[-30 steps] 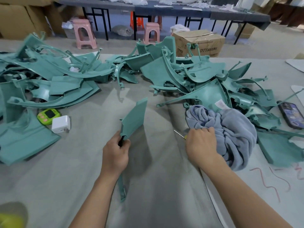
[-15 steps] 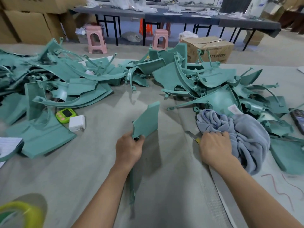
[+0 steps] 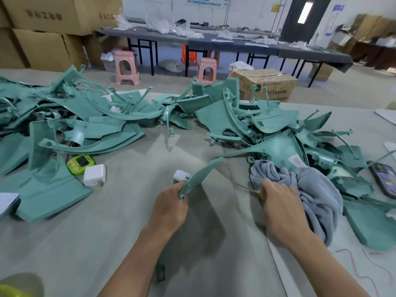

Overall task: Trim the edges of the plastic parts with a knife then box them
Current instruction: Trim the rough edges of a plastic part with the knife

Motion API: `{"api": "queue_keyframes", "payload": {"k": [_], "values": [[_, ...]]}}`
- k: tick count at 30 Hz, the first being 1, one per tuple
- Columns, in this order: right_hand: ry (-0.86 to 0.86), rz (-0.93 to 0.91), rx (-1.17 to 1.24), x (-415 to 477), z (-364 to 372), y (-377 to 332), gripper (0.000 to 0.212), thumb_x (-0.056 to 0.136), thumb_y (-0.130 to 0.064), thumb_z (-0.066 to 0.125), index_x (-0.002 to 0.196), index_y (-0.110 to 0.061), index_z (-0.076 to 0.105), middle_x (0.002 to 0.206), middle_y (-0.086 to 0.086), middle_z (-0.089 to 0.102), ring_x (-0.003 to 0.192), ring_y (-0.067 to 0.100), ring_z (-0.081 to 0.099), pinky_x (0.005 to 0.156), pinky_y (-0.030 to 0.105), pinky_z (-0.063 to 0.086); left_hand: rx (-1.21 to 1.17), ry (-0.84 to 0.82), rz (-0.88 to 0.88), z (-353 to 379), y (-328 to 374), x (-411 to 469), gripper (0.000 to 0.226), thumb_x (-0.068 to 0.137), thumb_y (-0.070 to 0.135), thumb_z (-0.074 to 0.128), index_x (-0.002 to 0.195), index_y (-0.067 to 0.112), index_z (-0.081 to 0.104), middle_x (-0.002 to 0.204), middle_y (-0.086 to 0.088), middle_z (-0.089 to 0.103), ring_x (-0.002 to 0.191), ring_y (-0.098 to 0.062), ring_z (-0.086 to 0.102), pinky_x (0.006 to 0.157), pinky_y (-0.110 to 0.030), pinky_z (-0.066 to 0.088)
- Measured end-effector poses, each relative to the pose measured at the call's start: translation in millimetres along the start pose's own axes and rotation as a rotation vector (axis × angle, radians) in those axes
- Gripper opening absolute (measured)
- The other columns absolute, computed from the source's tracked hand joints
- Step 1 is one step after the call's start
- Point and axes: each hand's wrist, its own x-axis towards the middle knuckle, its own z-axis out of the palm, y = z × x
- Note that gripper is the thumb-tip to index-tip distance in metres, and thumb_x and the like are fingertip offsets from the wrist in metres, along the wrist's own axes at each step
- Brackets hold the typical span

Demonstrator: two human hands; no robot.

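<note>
My left hand (image 3: 171, 207) grips a teal plastic part (image 3: 200, 174) by its lower end; the part leans up and to the right, and its tail runs down beneath my forearm. My right hand (image 3: 278, 203) lies at the edge of a grey-blue cloth (image 3: 310, 189), fingers curled round a knife (image 3: 250, 189) with a yellow handle, its thin blade pointing left. Piles of teal plastic parts lie on the left (image 3: 81, 125) and on the right (image 3: 267, 129) of the grey table (image 3: 107, 232).
A green timer (image 3: 80, 162), a white charger (image 3: 95, 174) and a small white case (image 3: 181, 175) lie on the table. A phone (image 3: 383, 179) sits at the right edge. A cardboard box (image 3: 265, 84) and pink stools (image 3: 126, 67) stand beyond the table.
My left hand has turned the teal part, so it now shows edge-on and leans right instead of facing me. A small white case behind it has come into sight. The view has tilted upward.
</note>
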Motion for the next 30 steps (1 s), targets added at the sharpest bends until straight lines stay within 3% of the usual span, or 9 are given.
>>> {"api": "queue_keyframes", "payload": {"k": [2,4,7,11,15,19,24,27,30], "values": [[0.151,0.024,0.091,-4.2,-4.5,-9.1,0.042,0.08,0.003,0.065,0.077,-0.025,0.034,0.068,-0.011,0.038,0.067,0.022,0.04,0.075,0.042,0.041,-0.028,0.018,-0.049,1.7,-3.7,0.2,0.028,0.093,0.004,0.056,0.079,0.027,0.06,0.054,0.011,0.043,0.054,-0.025,0.049,0.052,-0.026,0.029],[0.252,0.129,0.286,-3.1,-8.0,-21.7,0.033,0.091,-0.009,0.063,0.076,-0.025,0.038,0.061,-0.007,0.039,0.061,0.021,0.04,0.058,0.037,0.034,-0.055,0.036,-0.073,3.5,-4.4,-1.0,0.044,0.094,0.004,0.057,0.066,0.036,0.046,0.052,0.015,0.041,0.048,-0.013,0.044,0.046,-0.024,0.029],[0.217,0.192,0.761,7.3,-5.8,-43.4,0.024,0.094,-0.012,0.061,0.083,-0.027,0.047,0.069,-0.006,0.06,0.06,0.012,0.053,0.051,0.032,0.038,-0.112,0.022,-0.028,5.0,-5.0,-3.2,0.038,0.091,-0.001,0.054,0.078,0.034,0.06,0.059,0.013,0.051,0.056,-0.016,0.052,0.054,-0.023,0.037],[0.169,0.195,1.157,31.8,1.7,-61.3,0.031,0.096,0.002,0.059,0.075,-0.021,0.064,0.062,0.005,0.064,0.051,0.016,0.053,0.052,0.033,0.042,-0.145,0.02,0.043,3.1,-3.3,-3.5,0.051,0.089,-0.004,0.052,0.114,0.037,0.069,0.077,0.013,0.066,0.07,-0.012,0.061,0.061,-0.018,0.04],[0.16,0.271,1.367,31.0,31.7,-60.2,0.033,0.098,0.003,0.056,0.069,-0.01,0.065,0.058,0.009,0.059,0.047,0.015,0.043,0.044,0.027,0.032,-0.035,0.126,0.006,-3.4,-7.1,-3.2,0.041,0.088,0.001,0.057,0.109,0.035,0.068,0.066,0.005,0.066,0.062,-0.018,0.06,0.053,-0.02,0.032],[0.145,0.173,1.292,26.1,44.7,-57.5,0.03,0.1,-0.007,0.059,0.073,-0.018,0.066,0.06,0.003,0.059,0.052,0.014,0.043,0.049,0.032,0.032,0.097,0.121,0.068,-8.5,-7.4,-0.9,0.059,0.084,0.001,0.057,0.128,0.04,0.066,0.089,0.0,0.077,0.078,-0.027,0.069,0.064,-0.022,0.036],[0.187,0.157,1.228,23.7,47.3,-43.2,0.028,0.099,-0.012,0.061,0.071,-0.016,0.064,0.057,0.0,0.054,0.052,0.012,0.04,0.051,0.034,0.032,0.119,0.094,0.102,-8.4,-2.9,-3.1,0.067,0.078,-0.005,0.052,0.13,0.035,0.067,0.089,-0.001,0.076,0.076,-0.029,0.069,0.067,-0.024,0.04],[0.101,0.181,1.218,28.0,52.2,-38.4,0.027,0.097,-0.009,0.061,0.07,-0.013,0.064,0.054,-0.003,0.049,0.051,0.011,0.038,0.049,0.029,0.03,0.156,0.088,0.136,-10.1,-1.3,-4.4,0.069,0.074,-0.005,0.052,0.128,0.036,0.067,0.087,-0.001,0.076,0.075,-0.032,0.068,0.066,-0.025,0.04],[0.061,0.27,1.056,37.5,61.8,-28.8,0.026,0.095,-0.011,0.062,0.069,-0.009,0.065,0.049,-0.007,0.047,0.048,0.009,0.035,0.05,0.028,0.03,0.191,0.086,0.148,-8.5,1.3,-4.8,0.07,0.072,-0.006,0.053,0.13,0.032,0.067,0.092,-0.005,0.077,0.078,-0.035,0.069,0.067,-0.027,0.04]]}}
